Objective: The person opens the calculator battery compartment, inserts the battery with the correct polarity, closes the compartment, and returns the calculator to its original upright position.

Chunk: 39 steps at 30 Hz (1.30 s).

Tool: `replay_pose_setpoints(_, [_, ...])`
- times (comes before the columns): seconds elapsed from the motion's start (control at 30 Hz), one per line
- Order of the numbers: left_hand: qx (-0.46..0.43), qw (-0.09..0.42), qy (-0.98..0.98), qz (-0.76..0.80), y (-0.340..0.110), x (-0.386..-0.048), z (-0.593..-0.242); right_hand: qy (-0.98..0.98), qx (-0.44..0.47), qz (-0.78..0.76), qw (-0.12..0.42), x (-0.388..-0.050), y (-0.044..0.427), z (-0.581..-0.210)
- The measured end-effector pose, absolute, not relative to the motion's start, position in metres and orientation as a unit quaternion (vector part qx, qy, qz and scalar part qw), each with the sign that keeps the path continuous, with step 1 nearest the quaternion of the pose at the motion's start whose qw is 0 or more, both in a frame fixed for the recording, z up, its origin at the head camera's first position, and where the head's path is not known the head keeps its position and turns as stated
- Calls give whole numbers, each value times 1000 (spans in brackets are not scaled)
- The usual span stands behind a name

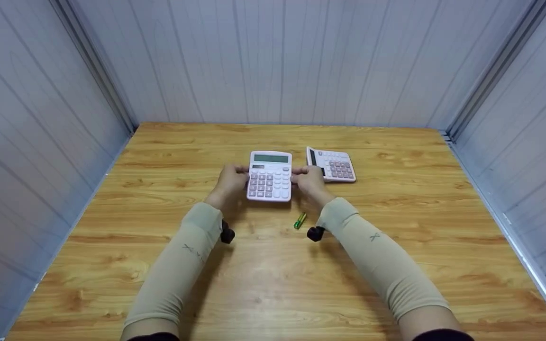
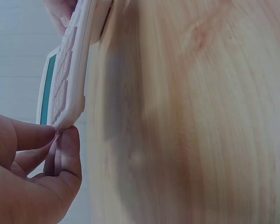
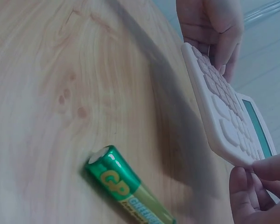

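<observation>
A white calculator point(image 1: 269, 176) with pinkish keys is held above the table, its display at the far end. My left hand point(image 1: 229, 183) pinches its left edge between thumb and fingers, and my right hand point(image 1: 312, 183) pinches the right edge. The left wrist view shows the left hand point(image 2: 42, 172) gripping the calculator's side point(image 2: 74, 70), a shadow on the wood beside it. In the right wrist view the right hand point(image 3: 261, 191) holds the near edge of the calculator point(image 3: 224, 112); the left hand point(image 3: 214, 28) is at the opposite side.
A second, similar calculator point(image 1: 337, 166) lies turned at an angle, just beyond my right hand. A green and gold battery point(image 1: 300, 220), lettered GP in the right wrist view point(image 3: 130, 186), lies on the wooden table point(image 1: 273, 284) near the right wrist. Pale panel walls point(image 1: 273, 61) stand around the table.
</observation>
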<state>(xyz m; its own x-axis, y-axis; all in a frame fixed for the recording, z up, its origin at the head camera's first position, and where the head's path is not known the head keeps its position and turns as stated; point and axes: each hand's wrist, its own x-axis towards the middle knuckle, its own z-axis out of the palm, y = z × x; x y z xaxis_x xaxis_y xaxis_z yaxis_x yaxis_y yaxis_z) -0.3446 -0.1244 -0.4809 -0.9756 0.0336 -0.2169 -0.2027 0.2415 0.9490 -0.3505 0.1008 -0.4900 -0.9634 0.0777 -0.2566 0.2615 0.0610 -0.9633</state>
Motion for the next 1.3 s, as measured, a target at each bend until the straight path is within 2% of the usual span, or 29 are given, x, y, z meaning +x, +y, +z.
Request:
replay_pose_setpoints(0.6, [-83,146,804,571,-124,-348,-490,762,101,-631,100,-353,103,-504])
replay_pose_setpoints(0.83, [-33,113,861,495,-125,-348,-494,769,110,-620,114,-351,103,-505])
replay_pose_setpoints(1.3, [-21,105,874,475,-126,-349,-497,796,99,-588,104,-352,99,-505])
